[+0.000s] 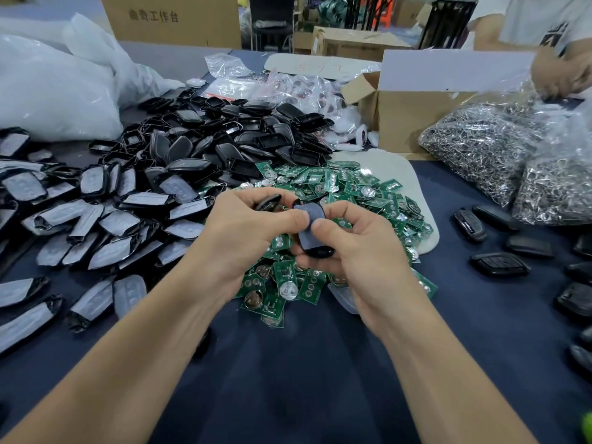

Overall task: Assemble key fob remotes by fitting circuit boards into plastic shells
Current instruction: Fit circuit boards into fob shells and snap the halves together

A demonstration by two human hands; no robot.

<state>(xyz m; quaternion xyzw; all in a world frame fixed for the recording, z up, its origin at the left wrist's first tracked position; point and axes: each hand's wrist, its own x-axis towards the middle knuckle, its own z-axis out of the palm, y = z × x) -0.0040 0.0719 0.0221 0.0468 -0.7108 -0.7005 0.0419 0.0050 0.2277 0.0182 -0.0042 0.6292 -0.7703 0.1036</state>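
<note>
**Hands at work directly above the circuit-board heap.** The left hand curls its fingers round a black shell half, and its thumb reaches across to the padded shell. The right hand cups that padded shell from below, with the thumb pressing on its grey rubber face. Whether a board already sits inside is hidden.

**Risks, as judged.** The grey pad may buckle or ride up under the two thumbs, so the halves would close out of line. The piece parked in the left palm could slip while that thumb is busy. Anything dropped would land among the loose boards and be hard to pick out.

**Room.** Left of the heap, and reaching to its edge, lies the padded-shell pile, with the empty black shells behind it. Right of the heap, and apart from it, are finished fobs and a bag of key rings. Bare bench shows on the near side of the heap, under the forearms, and in a strip between heap and fobs; its near edge is out of view
</note>
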